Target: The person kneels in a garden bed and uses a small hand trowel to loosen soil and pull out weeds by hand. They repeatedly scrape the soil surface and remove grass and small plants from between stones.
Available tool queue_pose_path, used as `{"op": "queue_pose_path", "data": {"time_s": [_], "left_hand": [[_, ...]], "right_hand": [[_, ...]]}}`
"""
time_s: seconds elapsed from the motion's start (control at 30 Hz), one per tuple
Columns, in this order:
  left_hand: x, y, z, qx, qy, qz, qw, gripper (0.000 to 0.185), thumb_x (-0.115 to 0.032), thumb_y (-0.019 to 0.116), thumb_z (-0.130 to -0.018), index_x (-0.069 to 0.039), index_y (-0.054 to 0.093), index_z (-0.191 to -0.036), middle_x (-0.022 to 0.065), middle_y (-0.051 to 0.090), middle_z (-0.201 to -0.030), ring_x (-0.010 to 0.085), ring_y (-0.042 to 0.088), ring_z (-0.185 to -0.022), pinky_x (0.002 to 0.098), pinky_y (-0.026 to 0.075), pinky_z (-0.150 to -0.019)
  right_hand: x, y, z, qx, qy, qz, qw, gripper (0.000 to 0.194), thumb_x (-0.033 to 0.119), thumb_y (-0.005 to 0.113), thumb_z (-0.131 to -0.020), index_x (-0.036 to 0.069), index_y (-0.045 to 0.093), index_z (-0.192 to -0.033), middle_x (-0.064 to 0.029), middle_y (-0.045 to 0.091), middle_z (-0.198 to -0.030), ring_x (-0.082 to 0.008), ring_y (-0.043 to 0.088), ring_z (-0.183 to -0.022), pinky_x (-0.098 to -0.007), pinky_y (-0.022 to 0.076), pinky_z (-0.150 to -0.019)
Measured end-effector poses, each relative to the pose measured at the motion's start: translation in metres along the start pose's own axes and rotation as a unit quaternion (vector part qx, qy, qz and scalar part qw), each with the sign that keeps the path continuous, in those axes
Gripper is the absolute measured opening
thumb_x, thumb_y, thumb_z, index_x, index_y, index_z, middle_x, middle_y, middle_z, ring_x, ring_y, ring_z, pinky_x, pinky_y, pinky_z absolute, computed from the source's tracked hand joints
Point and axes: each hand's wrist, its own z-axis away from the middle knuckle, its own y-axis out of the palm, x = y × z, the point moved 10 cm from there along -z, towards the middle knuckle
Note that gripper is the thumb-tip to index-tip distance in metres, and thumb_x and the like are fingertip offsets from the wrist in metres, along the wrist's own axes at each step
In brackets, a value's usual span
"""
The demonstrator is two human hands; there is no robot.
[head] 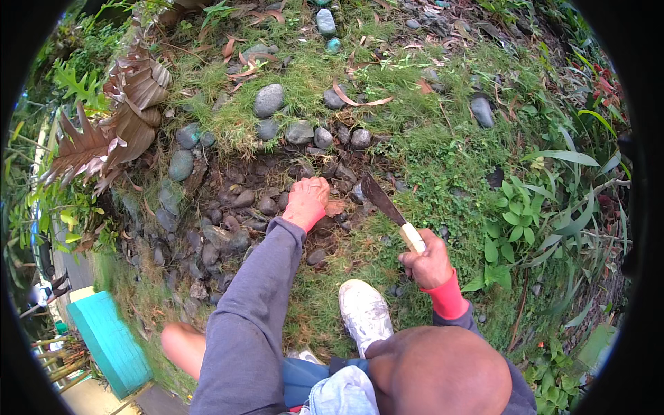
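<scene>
My right hand (428, 262) grips the pale handle of a short bolo-type knife (386, 202). Its dark, rusty blade points up and left, over the edge of the weeds and stones. My left hand (309, 194) reaches down into a bare patch of damp soil and stones (259, 199). Its fingers are curled under and hidden from me, so whether they hold anything does not show. A reddish-brown dry leaf (334, 207) lies just right of that wrist. Both sleeves are grey with pinkish-red cuffs.
Rounded stones (299, 132) line the patch's far edge, with grass beyond. A large dried frond (129, 104) leans in at the left. Green leafy plants (513, 223) grow at the right. A turquoise-painted block (109, 342) stands lower left. My white shoe (365, 314) rests on grass.
</scene>
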Motion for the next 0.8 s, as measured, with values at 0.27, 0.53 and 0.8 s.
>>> {"op": "queue_pose_path", "data": {"time_s": [0.27,0.53,0.8], "left_hand": [[0.038,-0.008,0.019,-0.096,-0.060,0.150,0.982,0.017,-0.017,0.064,-0.081,-0.007,0.062,-0.094,0.0153,0.065,-0.085,0.0349,0.065,-0.085,0.0437,0.053,-0.074],[-0.004,-0.041,-0.008,-0.087,0.090,-0.035,0.991,0.050,-0.031,0.073,-0.073,-0.009,0.062,-0.117,0.0086,0.059,-0.120,0.0284,0.047,-0.124,0.0471,0.040,-0.103],[0.028,-0.010,-0.014,-0.005,0.025,-0.062,0.998,0.037,-0.030,0.066,-0.079,-0.008,0.065,-0.109,0.0072,0.061,-0.117,0.0292,0.047,-0.121,0.0514,0.042,-0.097]], "right_hand": [[0.009,0.000,0.003,0.002,0.017,-0.055,0.998,0.036,-0.001,0.067,-0.074,-0.006,0.056,-0.109,-0.0062,0.059,-0.068,-0.0141,0.057,-0.052,-0.0304,0.0459,-0.047],[0.013,0.021,-0.008,0.022,0.008,-0.033,0.999,0.034,0.000,0.068,-0.074,-0.006,0.057,-0.105,-0.0068,0.060,-0.071,-0.0146,0.059,-0.053,-0.0301,0.0468,-0.047],[-0.001,0.023,0.002,0.021,0.004,-0.034,0.999,0.035,-0.002,0.066,-0.073,-0.006,0.058,-0.106,-0.0072,0.060,-0.067,-0.0161,0.059,-0.052,-0.0317,0.0464,-0.047]]}}
